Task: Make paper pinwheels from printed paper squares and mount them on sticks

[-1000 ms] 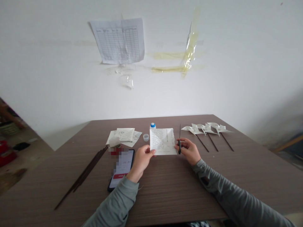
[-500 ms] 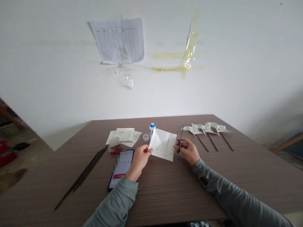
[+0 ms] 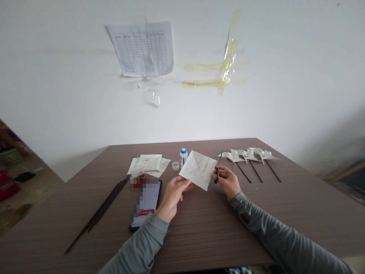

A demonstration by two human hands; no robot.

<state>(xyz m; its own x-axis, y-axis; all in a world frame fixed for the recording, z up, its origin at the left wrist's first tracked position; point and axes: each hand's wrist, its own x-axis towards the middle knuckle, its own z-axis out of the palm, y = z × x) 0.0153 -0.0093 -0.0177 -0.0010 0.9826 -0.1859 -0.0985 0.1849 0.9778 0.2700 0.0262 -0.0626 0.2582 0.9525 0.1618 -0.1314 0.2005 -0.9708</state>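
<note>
A square sheet of printed paper [image 3: 198, 170] is held tilted above the table between my two hands. My left hand [image 3: 173, 195] is at its lower left edge, thumb along the edge and fingers partly beneath. My right hand [image 3: 228, 183] holds small dark-handled scissors [image 3: 217, 176], blades pointing up and away. Its fingertips also meet the sheet's right edge. Just behind the sheet stands a white glue bottle [image 3: 183, 156] with a blue top, and a clear cap [image 3: 175, 166] lies beside it.
Several printed sheets [image 3: 150, 162] lie at the back left. A phone [image 3: 146, 207] and a bundle of dark sticks [image 3: 105, 205] are left of my hands. Three paper pinwheels [image 3: 247, 155] on sticks rest at the back right. The table [image 3: 205, 236] meets a wall.
The sheet has turned clockwise, its top corner swinging up and right. My left hand has shifted slightly right along the lower edge. My right hand still holds the scissors, almost unmoved.
</note>
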